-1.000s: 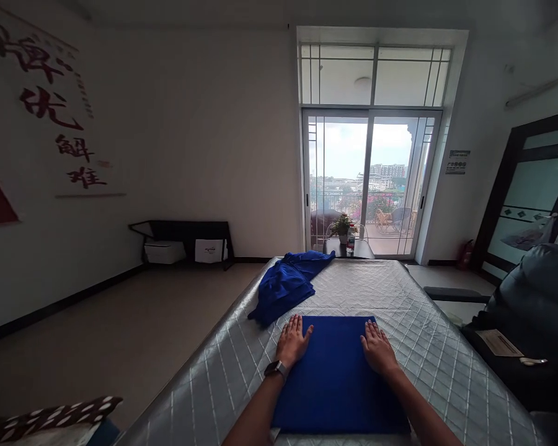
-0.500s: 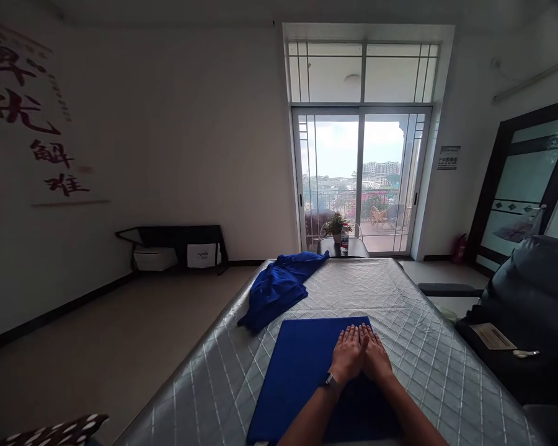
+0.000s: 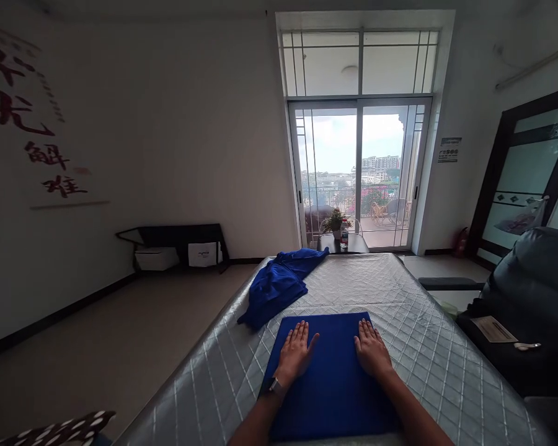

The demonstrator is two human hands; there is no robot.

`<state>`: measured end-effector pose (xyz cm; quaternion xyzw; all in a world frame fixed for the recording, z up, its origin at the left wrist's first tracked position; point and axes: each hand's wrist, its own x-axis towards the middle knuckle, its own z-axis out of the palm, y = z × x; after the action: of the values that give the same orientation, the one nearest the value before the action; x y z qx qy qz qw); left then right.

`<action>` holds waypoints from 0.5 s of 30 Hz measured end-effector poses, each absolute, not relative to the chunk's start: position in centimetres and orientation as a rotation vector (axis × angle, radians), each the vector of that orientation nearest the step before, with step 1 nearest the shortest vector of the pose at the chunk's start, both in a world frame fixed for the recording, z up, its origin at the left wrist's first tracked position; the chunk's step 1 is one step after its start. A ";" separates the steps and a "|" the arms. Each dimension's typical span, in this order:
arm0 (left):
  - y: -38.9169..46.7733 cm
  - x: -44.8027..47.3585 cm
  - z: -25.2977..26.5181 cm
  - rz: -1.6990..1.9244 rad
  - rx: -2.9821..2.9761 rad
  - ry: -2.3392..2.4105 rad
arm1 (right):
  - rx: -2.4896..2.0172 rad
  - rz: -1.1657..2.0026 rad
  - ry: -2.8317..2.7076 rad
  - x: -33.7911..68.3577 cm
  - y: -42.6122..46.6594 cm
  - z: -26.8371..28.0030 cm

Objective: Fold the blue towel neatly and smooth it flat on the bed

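Observation:
A flat blue rectangle of cloth (image 3: 332, 384), seemingly folded, lies on the silver quilted bed cover (image 3: 446, 365). On its left side my left hand (image 3: 296, 352) rests palm down, fingers stretched out and thumb apart; a watch is on that wrist. My right hand (image 3: 371, 350) lies flat along the right edge of the blue cloth, fingers extended. Neither hand grips anything. Beyond them, a crumpled blue garment (image 3: 274, 288) is heaped near the cover's far left edge.
A small table (image 3: 357, 244) with a potted plant (image 3: 336, 222) and a bottle (image 3: 345, 238) stands past the far end. On the right is a dark armchair (image 3: 539, 279) with a card (image 3: 493, 329) on it. A black bench (image 3: 181, 237) lines the left wall.
My hands, side by side at the right of the cloth before, are now apart. The left hand has slid across to the left side; the right has shifted only slightly.

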<state>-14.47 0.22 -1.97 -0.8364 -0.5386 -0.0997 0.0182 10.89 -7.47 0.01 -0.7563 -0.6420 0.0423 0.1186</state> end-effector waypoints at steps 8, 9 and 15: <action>1.5 -19.3 -4.4 -0.375 -2.454 -1.608 | -2.219 0.098 -1.917 10.9 -7.6 0.2; 1.4 -19.2 -4.3 -0.380 -2.457 -1.620 | -2.220 0.093 -1.924 10.8 -7.6 0.3; 1.3 -18.7 -3.7 -0.439 -2.483 -1.681 | -2.249 0.039 -1.962 10.4 -8.2 1.2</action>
<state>-18.70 1.30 -3.72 -0.8181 -0.5538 -0.1448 0.0555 10.40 -8.19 1.23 -0.7513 -0.6552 0.0131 0.0783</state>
